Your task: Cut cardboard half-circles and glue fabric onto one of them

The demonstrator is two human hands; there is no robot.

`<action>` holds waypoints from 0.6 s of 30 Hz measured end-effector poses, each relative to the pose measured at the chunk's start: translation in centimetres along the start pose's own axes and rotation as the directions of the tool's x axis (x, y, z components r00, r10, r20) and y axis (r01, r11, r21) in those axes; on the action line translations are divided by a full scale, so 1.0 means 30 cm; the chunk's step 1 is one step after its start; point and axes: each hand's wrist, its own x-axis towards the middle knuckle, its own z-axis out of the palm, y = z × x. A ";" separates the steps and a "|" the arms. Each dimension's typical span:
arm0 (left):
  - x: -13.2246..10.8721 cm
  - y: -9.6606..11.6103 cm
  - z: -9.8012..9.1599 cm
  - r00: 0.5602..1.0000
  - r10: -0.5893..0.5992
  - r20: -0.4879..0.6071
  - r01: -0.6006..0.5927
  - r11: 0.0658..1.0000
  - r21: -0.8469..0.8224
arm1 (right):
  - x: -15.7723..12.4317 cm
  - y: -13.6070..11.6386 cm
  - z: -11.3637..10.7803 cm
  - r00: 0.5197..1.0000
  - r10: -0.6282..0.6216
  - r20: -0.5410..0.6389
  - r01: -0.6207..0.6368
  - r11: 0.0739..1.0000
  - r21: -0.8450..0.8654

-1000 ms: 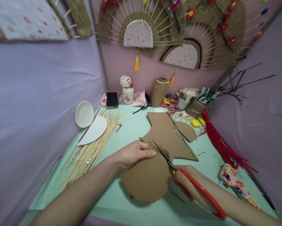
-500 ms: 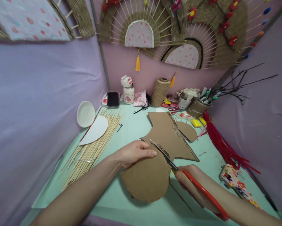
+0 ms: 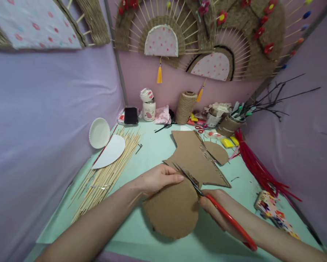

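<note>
My left hand [image 3: 163,179] pinches the upper edge of a rounded cardboard piece [image 3: 172,211], thumb on top and fingers out of sight underneath. In my right hand [image 3: 215,205] are red-handled scissors [image 3: 229,216], gripped by the handles. Their slightly parted blades lie along the upper right edge of the rounded piece, the tips close to my left thumb. Just beyond, a larger cardboard offcut [image 3: 192,154] with a curved notch lies on the table, partly under the blades.
Bamboo sticks [image 3: 113,178] and a white paper half-disc [image 3: 110,153] lie at left. A twine spool [image 3: 185,107], a white bottle [image 3: 149,111] and a pot of pens [image 3: 230,124] stand at the back. Red pipe cleaners [image 3: 256,167] lie at right.
The scissors and my right hand have shifted slightly left. The rounded cardboard has turned or moved a little to the right. The thin strip that hung below the blades is no longer visible.
</note>
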 end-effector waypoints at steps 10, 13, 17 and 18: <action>-0.012 0.017 -0.016 0.990 0.069 -0.123 -0.067 0.998 0.018 | 0.044 0.015 -0.042 0.957 0.274 -0.090 -0.262 0.957 0.123; -0.015 0.025 -0.014 0.983 0.104 -0.151 -0.088 0.991 0.104 | 0.072 0.022 -0.054 0.973 0.160 -0.164 -0.134 0.978 0.158; -0.020 0.031 -0.016 0.970 0.184 -0.157 -0.132 0.947 0.293 | 0.127 0.006 -0.042 0.962 0.015 -0.273 0.025 0.989 0.142; -0.021 0.032 -0.019 0.965 0.206 -0.161 -0.142 0.930 0.340 | 0.139 -0.004 -0.035 0.958 0.011 -0.286 0.034 0.988 0.150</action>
